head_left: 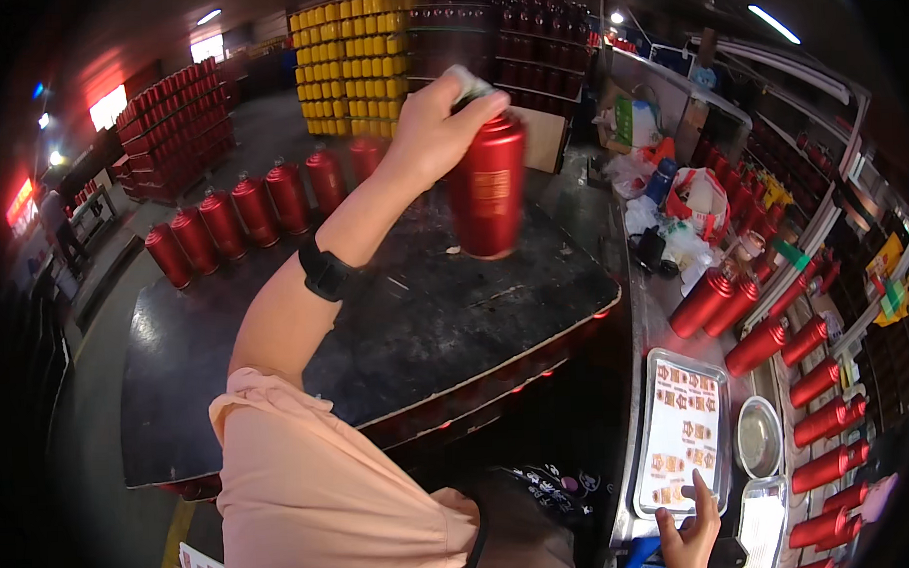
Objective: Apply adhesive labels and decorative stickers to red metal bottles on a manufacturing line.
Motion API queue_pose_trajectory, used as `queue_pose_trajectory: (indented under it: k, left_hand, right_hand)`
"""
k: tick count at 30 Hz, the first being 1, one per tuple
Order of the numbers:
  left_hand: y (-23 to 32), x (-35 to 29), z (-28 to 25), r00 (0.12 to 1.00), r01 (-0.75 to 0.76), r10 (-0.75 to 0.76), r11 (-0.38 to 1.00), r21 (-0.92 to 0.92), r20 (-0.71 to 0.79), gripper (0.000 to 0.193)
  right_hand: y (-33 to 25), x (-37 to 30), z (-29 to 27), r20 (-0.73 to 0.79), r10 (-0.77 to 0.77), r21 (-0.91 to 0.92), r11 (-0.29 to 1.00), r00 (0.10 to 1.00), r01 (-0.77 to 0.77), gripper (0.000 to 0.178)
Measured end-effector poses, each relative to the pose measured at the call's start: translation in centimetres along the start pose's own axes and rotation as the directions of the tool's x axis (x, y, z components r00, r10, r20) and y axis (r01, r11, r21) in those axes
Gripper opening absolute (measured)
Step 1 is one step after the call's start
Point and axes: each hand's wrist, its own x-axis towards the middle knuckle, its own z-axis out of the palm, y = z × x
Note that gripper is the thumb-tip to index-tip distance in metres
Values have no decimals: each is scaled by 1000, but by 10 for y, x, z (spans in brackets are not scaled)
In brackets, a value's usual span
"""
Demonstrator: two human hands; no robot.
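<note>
My left hand (437, 129) is closed around the top of a shiny red bottle (489, 193) with a gold label on its side. Something whitish shows at the bottle's top, under my fingers, too blurred to make out. The bottle is held nearly upright over the black tabletop (456, 334); whether its base touches is unclear. At the lower right, my right hand (691, 531) has its thumb and fingers apart, at the near end of a metal tray (641, 458). Rows of small gold and red labels (695, 431) lie on a white sheet in that tray.
A row of red bottles (254, 209) lines the table's far left edge. On the right bench are a round metal bowl (759, 439), plastic bags (685, 244) and many more red bottles (816, 382). Yellow stacks (352, 62) stand behind; another person (60, 228) is far left.
</note>
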Motion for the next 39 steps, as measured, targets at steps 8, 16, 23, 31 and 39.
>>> queue_pose_trajectory:
  k: [8,16,23,31,39]
  left_hand:
    - [-175,0,-33,983,76,18,867,492,-183,38]
    - [-214,-21,-106,902,349,-236,891,290,-361,36]
    - [-137,-70,-280,835,459,-131,701,545,-535,42]
    - [-55,-162,-494,795,580,98,167,797,-599,50]
    - [-107,-253,-594,603,797,94,-45,602,-792,45]
  right_hand:
    - [24,-15,22,131,116,233,962,985,-144,45]
    - [8,-3,66,622,-78,176,984,779,-42,22]
    - [-7,-2,86,728,-342,-28,851,594,524,18]
    - [-9,-31,93,729,-497,-92,610,471,787,11]
    - [-3,-24,121,708,-606,128,616,363,777,7]
